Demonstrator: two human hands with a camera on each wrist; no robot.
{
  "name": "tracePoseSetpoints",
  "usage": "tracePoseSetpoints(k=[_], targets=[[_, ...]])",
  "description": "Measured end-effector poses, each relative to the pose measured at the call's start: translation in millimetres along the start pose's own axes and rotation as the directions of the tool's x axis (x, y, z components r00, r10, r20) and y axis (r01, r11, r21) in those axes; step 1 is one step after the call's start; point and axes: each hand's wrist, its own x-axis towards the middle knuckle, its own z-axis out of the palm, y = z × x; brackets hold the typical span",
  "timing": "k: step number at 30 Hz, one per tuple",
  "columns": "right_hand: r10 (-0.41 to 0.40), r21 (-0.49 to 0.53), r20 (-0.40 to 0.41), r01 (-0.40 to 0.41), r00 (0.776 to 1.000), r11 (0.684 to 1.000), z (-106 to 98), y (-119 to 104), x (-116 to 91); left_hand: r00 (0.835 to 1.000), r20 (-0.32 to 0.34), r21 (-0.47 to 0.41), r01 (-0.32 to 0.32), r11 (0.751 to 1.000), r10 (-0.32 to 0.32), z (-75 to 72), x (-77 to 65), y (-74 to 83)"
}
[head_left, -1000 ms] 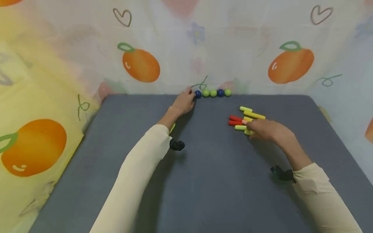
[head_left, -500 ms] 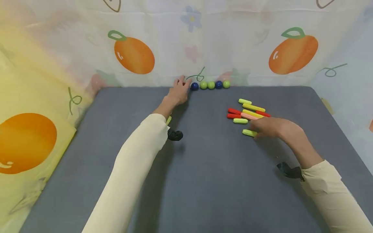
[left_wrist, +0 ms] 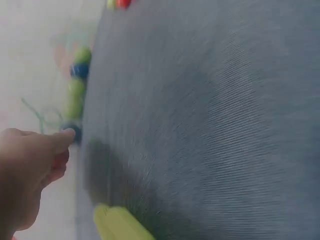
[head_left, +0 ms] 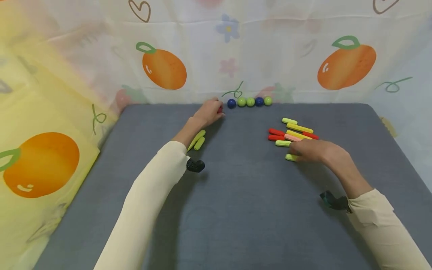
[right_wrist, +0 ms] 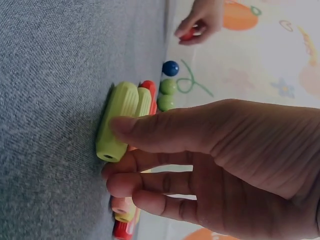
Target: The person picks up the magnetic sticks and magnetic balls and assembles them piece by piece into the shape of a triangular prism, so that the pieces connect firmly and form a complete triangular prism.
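My left hand (head_left: 208, 112) grips a red ball (right_wrist: 188, 34) by the left end of a row of balls against the back cloth. Closest to it in that row is a dark blue ball (head_left: 231, 103). My right hand (head_left: 315, 150) has its thumb on a light green ridged rod (right_wrist: 116, 125), fingers curled at the rod's other side; the rod lies on the table. Just beyond sits a group of rods: another light green rod (head_left: 282, 143), red rods (head_left: 276, 138), a pink rod (head_left: 292, 137) and yellow rods (head_left: 299, 128). My hand partly covers their near ends.
Two light green rods (head_left: 199, 143) lie beside my left forearm. Green balls (head_left: 250, 102) and a second blue ball (head_left: 259, 101) continue the row along the back edge of the grey table (head_left: 229, 210). A printed cloth (head_left: 270, 48) hangs behind.
My left fingers have closed round the red ball and drawn slightly away from the blue one. My right hand has brought a light green rod nearer to me, apart from the group. The head view shifted.
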Motion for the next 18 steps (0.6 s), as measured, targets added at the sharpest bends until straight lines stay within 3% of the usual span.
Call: tracePoseSetpoints(k=[5,10,14,18], targets=[[-0.032,0.023,0.008,0.032,0.999,0.999,0.0,-0.1,4.7,0.993,0.022,-0.147,-0.113,0.983,0.118,0.0,-28.2,33.1],[-0.072,-0.003,-0.026,0.072,0.997,0.997,3.7,-5.5,4.2,0.966,0.099,-0.202,-0.214,0.956,0.237,9.6,-61.8,65.4],[-0.161,-0.042,-0.109,0.158,0.981,0.987,6.6,-19.9,6.0,0.948,0.113,-0.223,-0.268,0.937,0.298,16.2,-84.4,78.7],[-0.243,-0.068,-0.183,0.234,0.953,0.970,7.5,-38.7,9.9,0.945,0.109,-0.236,-0.277,0.931,0.309,18.8,-101.9,83.7]])
